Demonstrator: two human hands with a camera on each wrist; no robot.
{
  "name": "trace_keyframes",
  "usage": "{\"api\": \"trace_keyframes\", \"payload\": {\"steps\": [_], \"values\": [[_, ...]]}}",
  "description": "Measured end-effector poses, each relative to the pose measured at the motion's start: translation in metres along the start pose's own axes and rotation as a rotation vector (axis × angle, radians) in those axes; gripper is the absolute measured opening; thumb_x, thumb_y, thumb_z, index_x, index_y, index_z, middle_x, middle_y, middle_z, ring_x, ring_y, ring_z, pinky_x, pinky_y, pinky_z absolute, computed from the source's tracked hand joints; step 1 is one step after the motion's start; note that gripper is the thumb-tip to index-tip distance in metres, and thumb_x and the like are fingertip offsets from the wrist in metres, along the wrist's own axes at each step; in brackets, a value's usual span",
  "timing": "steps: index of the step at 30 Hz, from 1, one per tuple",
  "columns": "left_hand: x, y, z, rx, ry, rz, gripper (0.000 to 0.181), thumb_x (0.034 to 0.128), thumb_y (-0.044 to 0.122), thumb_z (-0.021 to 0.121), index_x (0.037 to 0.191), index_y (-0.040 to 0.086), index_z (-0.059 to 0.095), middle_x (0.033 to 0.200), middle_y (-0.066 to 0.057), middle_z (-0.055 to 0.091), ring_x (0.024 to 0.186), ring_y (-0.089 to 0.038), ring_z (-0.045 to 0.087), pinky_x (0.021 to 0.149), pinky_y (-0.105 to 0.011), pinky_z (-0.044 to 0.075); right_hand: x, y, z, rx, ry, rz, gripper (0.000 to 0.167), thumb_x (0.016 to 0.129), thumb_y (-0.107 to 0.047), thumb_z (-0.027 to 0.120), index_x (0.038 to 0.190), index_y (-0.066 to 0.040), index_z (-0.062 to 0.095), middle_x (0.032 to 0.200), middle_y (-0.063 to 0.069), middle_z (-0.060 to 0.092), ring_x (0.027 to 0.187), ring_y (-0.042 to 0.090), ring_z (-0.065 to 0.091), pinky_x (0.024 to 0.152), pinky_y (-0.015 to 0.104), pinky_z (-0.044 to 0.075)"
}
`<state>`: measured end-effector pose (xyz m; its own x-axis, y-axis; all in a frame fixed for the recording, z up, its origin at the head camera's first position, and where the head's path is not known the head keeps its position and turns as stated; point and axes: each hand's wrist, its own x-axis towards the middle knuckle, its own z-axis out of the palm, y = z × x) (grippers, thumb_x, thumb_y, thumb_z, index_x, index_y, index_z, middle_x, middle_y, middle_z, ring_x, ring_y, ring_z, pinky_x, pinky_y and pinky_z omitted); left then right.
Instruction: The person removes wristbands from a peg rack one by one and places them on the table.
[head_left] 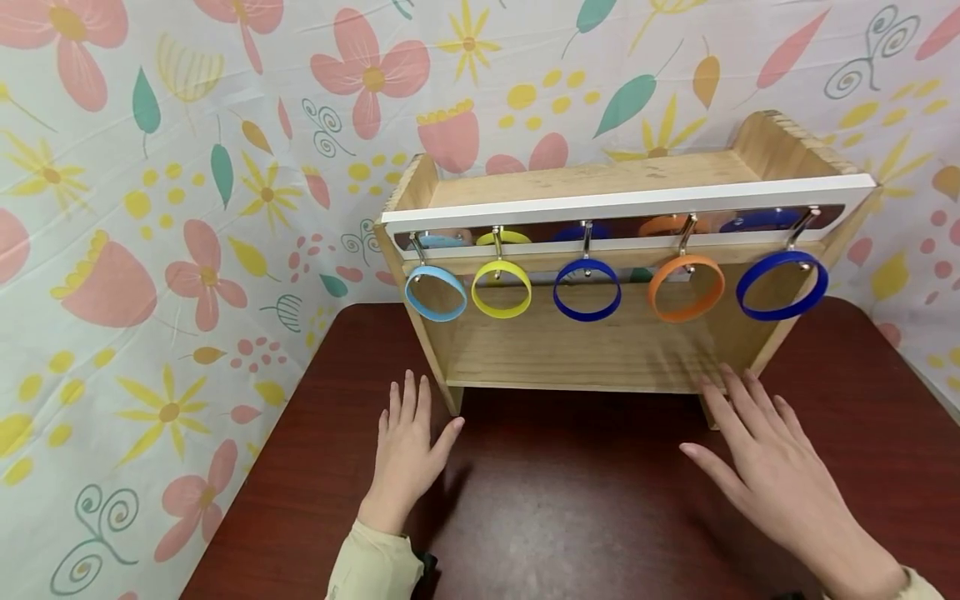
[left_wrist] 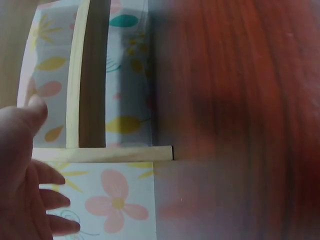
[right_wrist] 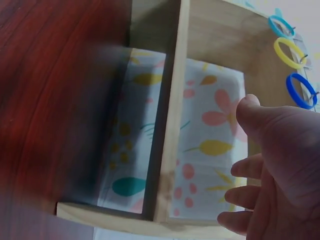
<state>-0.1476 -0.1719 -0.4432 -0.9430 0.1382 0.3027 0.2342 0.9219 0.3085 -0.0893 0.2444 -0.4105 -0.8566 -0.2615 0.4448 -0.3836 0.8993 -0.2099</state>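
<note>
A wooden shelf rack (head_left: pixel 577 350) stands on the dark red table, with a white hook rail (head_left: pixel 630 207) across its front. From the rail's metal hooks hang a light blue ring (head_left: pixel 436 293), a yellow ring (head_left: pixel 501 289), a dark blue ring (head_left: pixel 587 290), an orange ring (head_left: pixel 686 288) and another dark blue ring (head_left: pixel 782 286). My left hand (head_left: pixel 407 454) is near the rack's lower left side, fingers extended and holding nothing. My right hand (head_left: pixel 780 475), also holding nothing, is at the lower right front with its fingers spread. Whether its fingertips touch the rack I cannot tell.
The dark red wooden table (head_left: pixel 570 517) extends below and to both sides of the rack. A flower-patterned cloth (head_left: pixel 225 208) covers the wall behind and to the left. A raised wooden end panel (head_left: pixel 795 146) tops the rack's right side.
</note>
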Motion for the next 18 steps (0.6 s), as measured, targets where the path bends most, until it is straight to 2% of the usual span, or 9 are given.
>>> {"api": "trace_keyframes", "payload": {"steps": [8, 12, 15, 18], "values": [[0.018, 0.005, 0.002, -0.106, 0.059, -0.062, 0.076, 0.0983, 0.051, 0.051, 0.148, -0.004, 0.033, 0.154, -0.024, 0.028, 0.14, -0.042, 0.029, 0.101, -0.057, 0.037, 0.011, -0.012, -0.001, 0.03, -0.022, -0.061, 0.078, 0.093, -0.041, 0.065, 0.153, -0.008, 0.028, 0.153, 0.025, 0.028, 0.143, 0.042, 0.02, 0.114, 0.055, 0.007], [0.027, 0.008, 0.005, -0.187, 0.093, -0.099, 0.073, 0.0974, 0.046, 0.056, 0.148, -0.003, 0.034, 0.148, -0.023, 0.04, 0.127, -0.041, 0.048, 0.094, -0.055, 0.045, 0.018, -0.021, -0.002, 0.047, -0.049, -0.09, 0.079, 0.093, -0.04, 0.065, 0.155, -0.011, 0.025, 0.153, 0.025, 0.028, 0.143, 0.042, 0.02, 0.113, 0.057, 0.011], [0.035, 0.01, 0.009, -0.246, 0.115, -0.127, 0.07, 0.0969, 0.045, 0.057, 0.148, 0.001, 0.037, 0.134, -0.022, 0.056, 0.11, -0.039, 0.061, 0.084, -0.054, 0.049, 0.022, -0.029, -0.003, 0.063, -0.046, -0.107, 0.079, 0.093, -0.039, 0.065, 0.155, -0.012, 0.024, 0.154, 0.023, 0.029, 0.143, 0.041, 0.021, 0.113, 0.055, 0.014], [0.042, 0.011, 0.012, -0.298, 0.128, -0.142, 0.062, 0.0967, 0.042, 0.058, 0.142, 0.003, 0.045, 0.11, -0.018, 0.069, 0.09, -0.036, 0.068, 0.074, -0.051, 0.051, 0.027, -0.037, -0.004, 0.088, -0.033, -0.119, 0.078, 0.093, -0.039, 0.066, 0.155, -0.013, 0.026, 0.154, 0.021, 0.031, 0.142, 0.04, 0.025, 0.115, 0.049, 0.016]]}}
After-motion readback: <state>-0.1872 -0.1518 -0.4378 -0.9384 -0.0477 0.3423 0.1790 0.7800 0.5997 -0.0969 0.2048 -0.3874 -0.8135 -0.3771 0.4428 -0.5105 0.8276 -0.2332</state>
